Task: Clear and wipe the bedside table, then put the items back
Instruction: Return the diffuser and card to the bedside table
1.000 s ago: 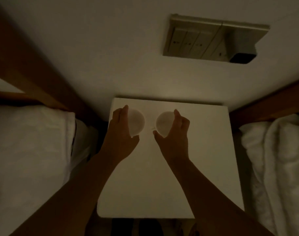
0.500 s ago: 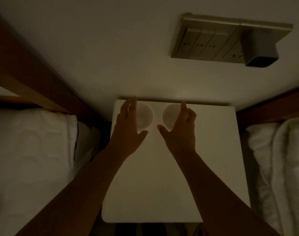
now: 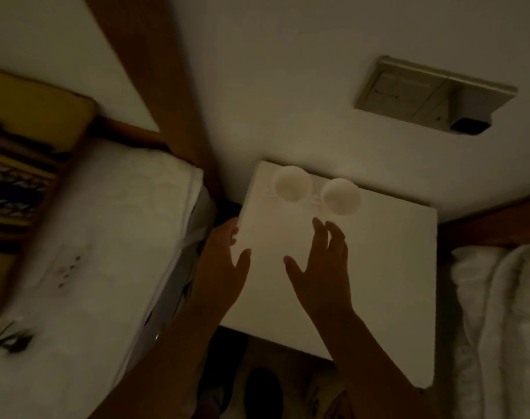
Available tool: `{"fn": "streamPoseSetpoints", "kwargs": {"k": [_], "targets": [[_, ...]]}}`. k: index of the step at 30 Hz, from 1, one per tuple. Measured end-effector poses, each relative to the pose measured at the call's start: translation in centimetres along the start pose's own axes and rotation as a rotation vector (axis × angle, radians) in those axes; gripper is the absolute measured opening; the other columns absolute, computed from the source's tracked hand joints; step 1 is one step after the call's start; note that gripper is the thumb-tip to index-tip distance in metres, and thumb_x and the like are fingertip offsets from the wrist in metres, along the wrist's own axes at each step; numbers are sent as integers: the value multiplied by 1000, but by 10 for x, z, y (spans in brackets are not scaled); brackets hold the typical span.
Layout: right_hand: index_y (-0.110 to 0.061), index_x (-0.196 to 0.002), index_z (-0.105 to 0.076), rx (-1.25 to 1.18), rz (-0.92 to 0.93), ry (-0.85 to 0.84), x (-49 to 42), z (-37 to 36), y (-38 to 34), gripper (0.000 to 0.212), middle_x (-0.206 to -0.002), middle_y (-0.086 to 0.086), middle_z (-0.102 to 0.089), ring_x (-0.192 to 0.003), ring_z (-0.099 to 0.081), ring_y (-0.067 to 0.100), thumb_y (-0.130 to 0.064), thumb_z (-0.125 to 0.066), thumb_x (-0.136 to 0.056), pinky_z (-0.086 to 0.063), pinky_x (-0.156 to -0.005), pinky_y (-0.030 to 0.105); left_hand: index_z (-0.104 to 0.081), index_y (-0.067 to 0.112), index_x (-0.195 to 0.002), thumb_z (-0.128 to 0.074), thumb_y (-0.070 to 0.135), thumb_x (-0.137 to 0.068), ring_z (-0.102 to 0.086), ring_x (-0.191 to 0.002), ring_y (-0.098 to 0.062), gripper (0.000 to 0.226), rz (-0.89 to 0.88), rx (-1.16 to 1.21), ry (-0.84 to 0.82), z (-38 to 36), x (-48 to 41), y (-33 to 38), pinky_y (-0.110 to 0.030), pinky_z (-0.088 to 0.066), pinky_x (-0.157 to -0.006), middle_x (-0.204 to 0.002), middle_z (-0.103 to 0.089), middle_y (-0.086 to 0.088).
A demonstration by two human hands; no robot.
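Cups sit on bedside table; left hand, right hand hover, fingers spread, grip seemingly released.

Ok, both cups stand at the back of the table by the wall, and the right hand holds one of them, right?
No. In the head view the right hand holds nothing: its fingers are spread, apart from the cups. The left cup and right cup do stand at the back of the table by the wall.

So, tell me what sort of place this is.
Likely a twin hotel or guest bedroom: a white bedside table stands between the left bed and the right bed, below a wall switch panel.
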State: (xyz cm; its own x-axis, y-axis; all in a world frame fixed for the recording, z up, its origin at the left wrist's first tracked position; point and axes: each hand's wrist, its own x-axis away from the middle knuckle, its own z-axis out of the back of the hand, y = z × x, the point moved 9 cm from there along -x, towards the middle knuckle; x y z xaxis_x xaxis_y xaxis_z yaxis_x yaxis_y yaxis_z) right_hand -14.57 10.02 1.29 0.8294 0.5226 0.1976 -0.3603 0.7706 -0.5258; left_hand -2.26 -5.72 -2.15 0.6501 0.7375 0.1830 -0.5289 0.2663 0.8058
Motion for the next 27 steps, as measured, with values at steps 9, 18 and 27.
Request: {"fn": "streamPoseSetpoints", "kwargs": {"k": [9,18,27], "targets": [[-20,-153,-18,-37,336,-332,84,-87,-113,77,-156,3,-19,-140,-30,19,-37,-61,-92,-39,-109,34,-55,27,-127,-51,27,-97,-58,-79,2,30,283,-20,191,100,120,-96,-8,-39,-68,-98,-61,14],[-18,-151,-22,18,570,-596,143,-199,-228,72,-150,7,-30,-132,-41,23,-35,-61,-93,-43,-107,38,-59,30,-115,-65,30,-89,-57,-79,5,27,530,-81,466,217,217,-207,-13,-46,-71,-85,-56,22],[-24,-154,-9,150,727,-435,107,-269,-318,97,-159,11,-5,-138,-27,35,-39,-73,-82,-42,-103,46,-25,26,-148,-78,31,-77,-50,-123,-17,88,584,91,617,279,222,-289,-39,-50,-98,-144,-41,2]]}}
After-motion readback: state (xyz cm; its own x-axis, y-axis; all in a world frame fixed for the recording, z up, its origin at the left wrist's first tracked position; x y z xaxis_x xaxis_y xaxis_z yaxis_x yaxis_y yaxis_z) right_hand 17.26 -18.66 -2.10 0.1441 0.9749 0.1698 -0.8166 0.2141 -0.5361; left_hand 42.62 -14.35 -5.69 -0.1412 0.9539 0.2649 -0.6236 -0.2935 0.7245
